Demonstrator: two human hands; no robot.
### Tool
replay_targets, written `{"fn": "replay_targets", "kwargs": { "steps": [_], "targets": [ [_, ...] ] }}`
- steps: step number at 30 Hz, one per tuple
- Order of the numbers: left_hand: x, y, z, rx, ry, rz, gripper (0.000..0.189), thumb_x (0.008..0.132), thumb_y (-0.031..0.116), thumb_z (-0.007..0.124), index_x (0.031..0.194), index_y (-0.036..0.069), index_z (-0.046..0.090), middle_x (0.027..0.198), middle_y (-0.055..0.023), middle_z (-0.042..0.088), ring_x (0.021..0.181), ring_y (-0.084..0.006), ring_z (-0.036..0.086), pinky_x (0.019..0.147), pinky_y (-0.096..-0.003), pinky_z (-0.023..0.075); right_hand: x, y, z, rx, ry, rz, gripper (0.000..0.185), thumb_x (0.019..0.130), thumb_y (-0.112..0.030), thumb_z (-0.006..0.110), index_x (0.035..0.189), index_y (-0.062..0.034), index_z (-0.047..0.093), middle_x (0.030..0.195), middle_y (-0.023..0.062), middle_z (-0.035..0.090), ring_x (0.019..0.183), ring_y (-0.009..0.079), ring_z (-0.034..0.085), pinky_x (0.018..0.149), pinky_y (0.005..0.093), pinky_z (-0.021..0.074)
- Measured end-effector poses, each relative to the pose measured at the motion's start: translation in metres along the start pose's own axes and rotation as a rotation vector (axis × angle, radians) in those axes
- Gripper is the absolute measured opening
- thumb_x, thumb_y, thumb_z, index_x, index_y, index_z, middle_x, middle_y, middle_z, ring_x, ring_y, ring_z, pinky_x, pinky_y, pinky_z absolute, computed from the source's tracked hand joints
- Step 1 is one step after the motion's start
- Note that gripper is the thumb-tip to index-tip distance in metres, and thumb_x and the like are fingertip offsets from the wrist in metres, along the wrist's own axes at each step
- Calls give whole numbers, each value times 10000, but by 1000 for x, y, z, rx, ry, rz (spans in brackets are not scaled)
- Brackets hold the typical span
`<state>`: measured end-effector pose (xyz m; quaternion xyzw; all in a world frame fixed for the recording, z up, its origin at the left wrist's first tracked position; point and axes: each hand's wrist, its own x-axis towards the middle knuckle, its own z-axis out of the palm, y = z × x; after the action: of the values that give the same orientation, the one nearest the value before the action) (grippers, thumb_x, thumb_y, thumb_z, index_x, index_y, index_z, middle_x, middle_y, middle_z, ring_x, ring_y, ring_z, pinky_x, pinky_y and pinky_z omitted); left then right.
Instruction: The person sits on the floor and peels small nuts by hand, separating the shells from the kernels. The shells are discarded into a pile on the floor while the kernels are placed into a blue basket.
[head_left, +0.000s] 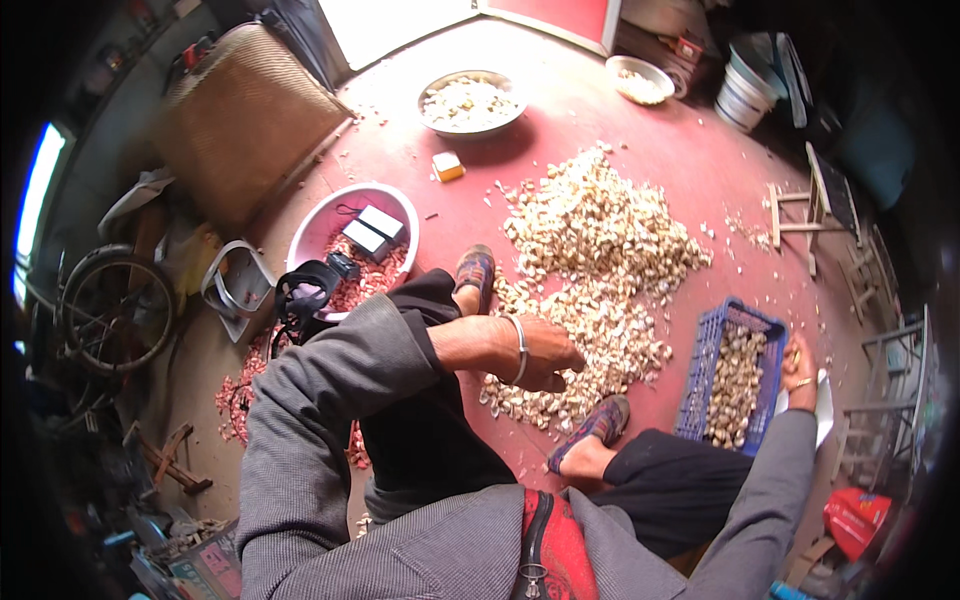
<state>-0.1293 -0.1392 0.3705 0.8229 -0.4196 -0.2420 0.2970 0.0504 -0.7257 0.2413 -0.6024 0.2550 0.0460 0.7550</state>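
My left hand (536, 352), with a silver bangle at the wrist, hangs palm down over the near part of a heap of pale, clove-like pieces (592, 225) on the red floor. Its fingertips point down, and what lies under them is hidden. At the right rim of a blue plastic crate (694, 367) is my right hand (796, 364), fingers curled; whether a piece is in them is too small to tell. Inside the crate lie many brownish-cream pieces (733, 382). My two shod feet flank the near end of the heap.
A pink-white tub (300, 232) at the left holds reddish pieces, two boxes (373, 230) and a black strap (304, 289). Ahead stand a metal basin (469, 131) of pale pieces and a small yellow box (448, 166). A wooden stool (814, 206) lies tipped at the right.
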Motion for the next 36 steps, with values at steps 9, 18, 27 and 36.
{"fn": "replay_targets", "kwargs": {
  "steps": [9, 18, 27, 36],
  "targets": [
    [7, -28, 35, 210, -86, -109, 221, 818, 185, 623, 929, -4, 598, 861, -205, 654, 860, -368, 657, 730, -480, 508, 9, 35, -16, -668, 242, -123, 87, 800, -68, 588, 886, -71, 593, 616, 30, 538, 423, 128, 530, 289, 242, 336],
    [19, -30, 47, 304, -240, -167, 238, 781, 188, 636, 896, -16, 598, 791, -214, 655, 799, -388, 660, 664, -500, 508, 39, 63, -57, -948, 287, -85, 215, 761, -24, 632, 951, -99, 564, 628, 56, 577, 422, 173, 578, 283, 306, 382],
    [30, -28, 57, 270, -73, -101, 197, 748, 133, 615, 771, -61, 637, 729, -226, 645, 696, -381, 659, 562, -483, 501, 27, 68, -63, -1075, 175, -201, 538, 768, -171, 708, 1269, -34, 566, 967, 105, 653, 824, 219, 617, 477, 327, 499],
    [31, -24, 53, 273, -39, -108, 196, 743, 127, 613, 765, -67, 638, 719, -224, 642, 690, -380, 657, 557, -480, 500, 13, 62, -47, -929, -23, -33, 337, 824, -145, 652, 1145, -49, 619, 888, 48, 649, 659, 150, 625, 471, 319, 523]
  ]
}}
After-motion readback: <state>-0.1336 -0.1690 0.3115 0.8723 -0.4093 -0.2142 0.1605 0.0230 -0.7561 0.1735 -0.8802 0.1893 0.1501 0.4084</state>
